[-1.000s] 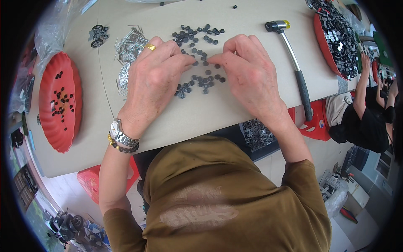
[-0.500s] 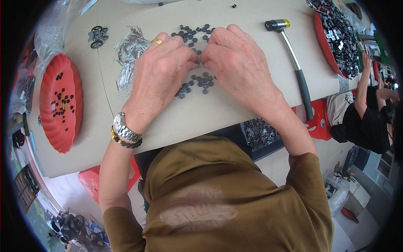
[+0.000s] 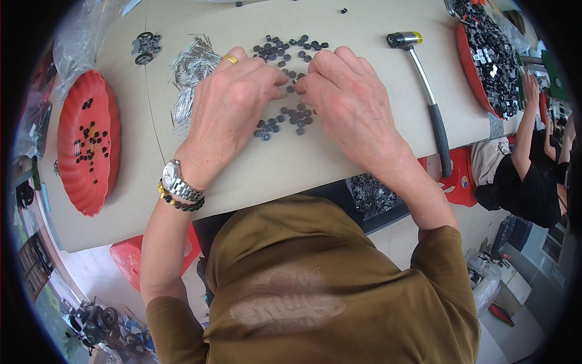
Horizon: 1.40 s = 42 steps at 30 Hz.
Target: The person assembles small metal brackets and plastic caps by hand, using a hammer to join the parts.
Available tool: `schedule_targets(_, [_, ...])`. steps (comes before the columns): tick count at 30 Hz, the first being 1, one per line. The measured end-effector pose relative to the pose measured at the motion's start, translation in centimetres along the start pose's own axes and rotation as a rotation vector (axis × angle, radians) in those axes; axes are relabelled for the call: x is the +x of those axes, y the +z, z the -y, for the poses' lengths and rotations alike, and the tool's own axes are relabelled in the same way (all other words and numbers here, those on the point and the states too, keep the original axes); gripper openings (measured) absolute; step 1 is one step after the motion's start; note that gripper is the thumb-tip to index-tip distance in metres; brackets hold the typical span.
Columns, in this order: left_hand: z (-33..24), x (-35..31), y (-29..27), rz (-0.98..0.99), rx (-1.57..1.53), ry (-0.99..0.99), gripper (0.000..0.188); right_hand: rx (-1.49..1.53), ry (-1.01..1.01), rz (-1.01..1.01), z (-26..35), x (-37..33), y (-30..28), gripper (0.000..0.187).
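Small black toy wheels (image 3: pixel 297 115) lie scattered on the table around my fingertips. Over their left side is my left hand (image 3: pixel 233 94), thumb and fingers pinched together above the wheels. Facing it, my right hand (image 3: pixel 345 91) is curled with its fingertips pressed close, a small gap from the left fingertips. Whatever either pinch holds is hidden or too small to make out. Right beside my left hand spreads a heap of thin metal pins (image 3: pixel 187 79), partly covered by that hand.
A red scalloped tray (image 3: pixel 71 176) with small black pieces stands at left, near a small wheeled assembly (image 3: pixel 145 47). At right lie a mallet (image 3: pixel 424 76) and a red bowl (image 3: pixel 470 70) heaped with black parts. Beyond the table's right end is another person (image 3: pixel 524 176).
My right hand has shifted slightly right and down, widening the gap between my fingertips. My left hand stays nearly in place. The whole view has shifted a little.
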State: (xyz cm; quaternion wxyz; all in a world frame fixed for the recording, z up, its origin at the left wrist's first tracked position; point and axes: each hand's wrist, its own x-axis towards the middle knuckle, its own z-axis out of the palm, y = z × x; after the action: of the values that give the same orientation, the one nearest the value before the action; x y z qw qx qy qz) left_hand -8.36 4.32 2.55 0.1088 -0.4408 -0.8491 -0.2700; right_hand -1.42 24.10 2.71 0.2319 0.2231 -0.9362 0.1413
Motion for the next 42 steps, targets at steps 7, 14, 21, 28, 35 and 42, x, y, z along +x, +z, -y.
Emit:
schedule_targets(7, [0.4,0.1,-0.3,-0.002,-0.109,-0.072,0.015,0.075,0.057,0.028,-0.1,0.5,0.0,0.005])
schedule_targets(14, [0.6,0.2,-0.5,0.062,-0.101,-0.128,0.013,0.042,0.118,0.086,0.2,0.4,-0.4,0.008])
schedule_targets(21, [-0.8,0.0,-0.9,0.037,0.013,-0.106,0.009,0.124,0.156,0.008,0.2,0.4,-0.2,0.007])
schedule_targets(28, [-1.5,-0.9,-0.9,0.059,-0.1,-0.265,0.008,0.095,0.176,-0.015,-0.1,0.5,-0.1,0.006])
schedule_targets(35, [-1.2,-0.9,-0.2,-0.045,-0.231,-0.441,0.01,0.144,0.062,-0.002,0.2,1.6,0.1,0.01])
schedule_targets(42, [-1.5,-1.2,-0.5,-0.057,-0.217,-0.415,0.007,0.108,0.064,0.071,0.1,1.9,0.1,0.008])
